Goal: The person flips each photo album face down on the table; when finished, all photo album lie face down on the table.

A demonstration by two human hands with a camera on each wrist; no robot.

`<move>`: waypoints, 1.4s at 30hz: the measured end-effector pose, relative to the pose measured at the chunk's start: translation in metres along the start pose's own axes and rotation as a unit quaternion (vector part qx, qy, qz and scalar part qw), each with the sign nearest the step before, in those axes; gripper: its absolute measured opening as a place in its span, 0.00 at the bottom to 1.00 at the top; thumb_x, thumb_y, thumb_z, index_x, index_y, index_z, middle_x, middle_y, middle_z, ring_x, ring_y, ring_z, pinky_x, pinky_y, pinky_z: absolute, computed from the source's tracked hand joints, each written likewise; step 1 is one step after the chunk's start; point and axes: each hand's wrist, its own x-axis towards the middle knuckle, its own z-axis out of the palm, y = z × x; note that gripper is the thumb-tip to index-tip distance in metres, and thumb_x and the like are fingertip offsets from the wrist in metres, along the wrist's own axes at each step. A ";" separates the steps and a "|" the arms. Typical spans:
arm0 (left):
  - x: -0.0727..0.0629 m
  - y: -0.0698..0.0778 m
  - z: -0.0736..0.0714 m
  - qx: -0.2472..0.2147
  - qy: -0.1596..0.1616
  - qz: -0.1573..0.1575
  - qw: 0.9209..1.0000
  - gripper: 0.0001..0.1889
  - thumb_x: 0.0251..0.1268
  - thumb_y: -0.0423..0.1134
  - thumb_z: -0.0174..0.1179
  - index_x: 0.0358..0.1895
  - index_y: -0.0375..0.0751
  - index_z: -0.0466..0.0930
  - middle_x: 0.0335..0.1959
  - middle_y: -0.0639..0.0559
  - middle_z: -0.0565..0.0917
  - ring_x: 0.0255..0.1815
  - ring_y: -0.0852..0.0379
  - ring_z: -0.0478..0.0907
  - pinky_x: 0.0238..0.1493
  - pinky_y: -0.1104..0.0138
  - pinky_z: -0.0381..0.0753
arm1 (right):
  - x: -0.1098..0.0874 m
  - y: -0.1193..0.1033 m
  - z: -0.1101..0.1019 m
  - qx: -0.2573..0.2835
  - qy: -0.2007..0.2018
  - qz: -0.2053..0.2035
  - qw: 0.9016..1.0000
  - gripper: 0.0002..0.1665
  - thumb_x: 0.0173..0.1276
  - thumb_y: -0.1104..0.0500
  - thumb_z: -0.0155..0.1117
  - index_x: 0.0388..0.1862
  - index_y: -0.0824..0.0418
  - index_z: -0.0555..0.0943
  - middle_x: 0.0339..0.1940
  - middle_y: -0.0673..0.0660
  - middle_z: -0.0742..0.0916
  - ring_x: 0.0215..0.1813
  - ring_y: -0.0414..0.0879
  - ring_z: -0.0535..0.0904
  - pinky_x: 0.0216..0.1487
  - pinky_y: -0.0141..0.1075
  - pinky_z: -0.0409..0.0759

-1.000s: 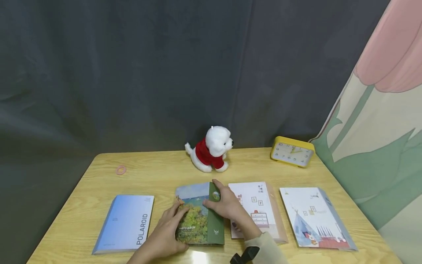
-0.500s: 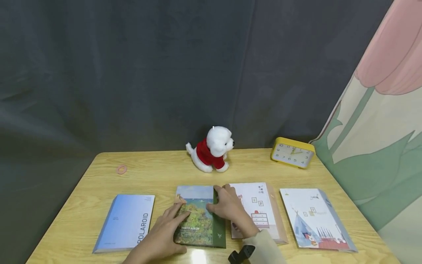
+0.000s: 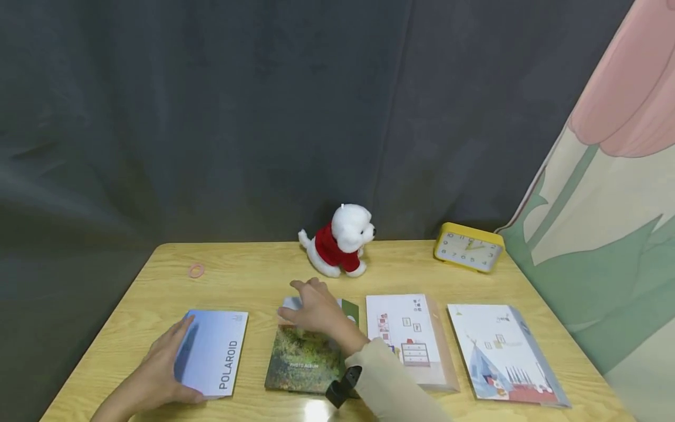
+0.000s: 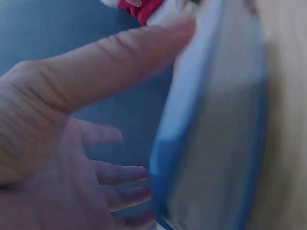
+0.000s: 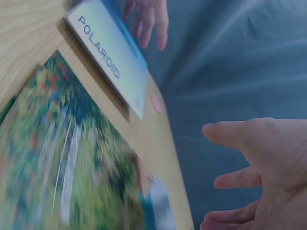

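Note:
A blue POLAROID album (image 3: pixel 218 346) lies flat at the left of the table. My left hand (image 3: pixel 158 366) is at its left side, fingers spread and fairly straight; the left wrist view shows the thumb (image 4: pixel 124 62) close over the album's edge, contact unclear. To the right lies a photo album with a painted landscape cover and green spine (image 3: pixel 300 366). Above its upper part is my right hand (image 3: pixel 313 308), fingers apart and holding nothing. In the right wrist view the landscape cover (image 5: pixel 72 158) is blurred, with the fingers off it.
Two white illustrated albums (image 3: pixel 403 322) (image 3: pixel 501 346) lie to the right. At the back stand a white toy dog (image 3: pixel 337 240) in a red sweater and a yellow clock (image 3: pixel 469 247). A pink ring (image 3: pixel 196 270) lies back left. A dark curtain (image 3: pixel 263 117) hangs behind the table.
My left hand has left the landscape album and moved left to the blue one. My right hand has come off the spine and shifted left over the landscape cover.

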 end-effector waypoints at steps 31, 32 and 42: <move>-0.007 -0.035 0.011 -0.030 -0.039 -0.130 0.990 0.68 0.30 0.48 0.84 0.72 0.17 0.49 0.69 0.17 0.56 0.68 0.19 0.54 0.64 0.34 0.58 | 0.049 -0.046 0.098 0.077 -0.048 -0.034 0.995 0.33 0.59 0.55 0.77 0.62 0.64 0.80 0.49 0.53 0.83 0.48 0.41 0.78 0.51 0.32 0.77; -0.008 -0.035 0.011 -0.032 -0.039 -0.126 0.991 0.67 0.31 0.48 0.84 0.72 0.16 0.49 0.69 0.18 0.56 0.68 0.19 0.54 0.64 0.34 0.58 | 0.049 -0.047 0.099 0.092 -0.045 -0.031 0.994 0.32 0.59 0.56 0.77 0.62 0.65 0.80 0.48 0.53 0.84 0.47 0.41 0.79 0.51 0.33 0.78; -0.015 -0.037 0.003 -0.125 -0.049 -0.128 0.983 0.65 0.38 0.47 0.82 0.75 0.22 0.46 0.72 0.21 0.56 0.71 0.23 0.54 0.66 0.37 0.60 | 0.048 -0.051 0.109 0.171 -0.033 0.001 0.985 0.31 0.60 0.60 0.75 0.62 0.64 0.79 0.43 0.52 0.87 0.46 0.40 0.82 0.50 0.34 0.80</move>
